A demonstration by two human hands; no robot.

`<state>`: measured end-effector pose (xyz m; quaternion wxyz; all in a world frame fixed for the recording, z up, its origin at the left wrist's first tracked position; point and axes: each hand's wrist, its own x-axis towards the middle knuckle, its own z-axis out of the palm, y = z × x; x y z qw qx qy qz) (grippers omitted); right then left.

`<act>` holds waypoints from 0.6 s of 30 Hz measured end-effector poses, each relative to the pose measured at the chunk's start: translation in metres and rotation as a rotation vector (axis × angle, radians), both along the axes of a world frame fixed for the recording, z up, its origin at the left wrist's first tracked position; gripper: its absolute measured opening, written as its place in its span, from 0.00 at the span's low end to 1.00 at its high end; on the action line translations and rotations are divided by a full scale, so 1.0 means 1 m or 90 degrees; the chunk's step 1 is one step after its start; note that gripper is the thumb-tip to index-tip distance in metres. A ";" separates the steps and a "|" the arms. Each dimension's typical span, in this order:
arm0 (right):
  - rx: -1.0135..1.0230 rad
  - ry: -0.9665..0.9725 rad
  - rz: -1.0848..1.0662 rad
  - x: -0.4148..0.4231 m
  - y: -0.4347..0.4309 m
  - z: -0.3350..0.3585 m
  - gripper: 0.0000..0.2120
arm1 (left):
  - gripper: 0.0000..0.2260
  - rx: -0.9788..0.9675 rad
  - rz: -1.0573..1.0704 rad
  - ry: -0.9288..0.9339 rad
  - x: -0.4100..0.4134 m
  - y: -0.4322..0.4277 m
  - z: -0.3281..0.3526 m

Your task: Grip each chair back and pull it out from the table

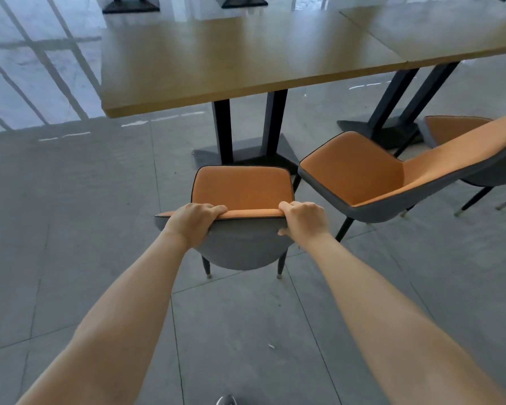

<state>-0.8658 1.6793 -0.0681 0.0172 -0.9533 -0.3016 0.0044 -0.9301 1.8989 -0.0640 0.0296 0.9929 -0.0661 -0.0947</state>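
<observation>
An orange-seated chair point(241, 188) with a grey back shell stands on the floor in front of me, facing a wooden table point(216, 62). My left hand point(193, 222) grips the top edge of its backrest on the left side, fingers curled over the rim. My right hand point(303, 219) grips the same edge on the right side, thumb against the grey back. The chair's seat is just short of the table's black pedestal base point(246, 150).
A second orange chair point(362, 171) stands turned sideways to the right, and a third point(456, 127) behind it. Another table point(450, 27) adjoins on the right with its own black base point(392, 130). Grey tiled floor point(70, 214) lies to the left. A shoe tip point(226, 400) shows at the bottom.
</observation>
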 end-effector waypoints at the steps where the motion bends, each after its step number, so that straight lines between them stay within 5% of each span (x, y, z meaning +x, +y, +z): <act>1: -0.006 0.006 -0.008 0.001 0.003 0.000 0.15 | 0.19 -0.001 -0.012 0.010 0.003 0.004 0.000; 10: 0.004 0.059 -0.086 -0.007 0.012 0.003 0.19 | 0.16 0.017 -0.025 0.018 0.001 0.011 0.004; 18: -0.044 0.261 -0.084 -0.009 0.007 0.033 0.34 | 0.24 0.080 0.016 0.073 -0.007 0.005 0.022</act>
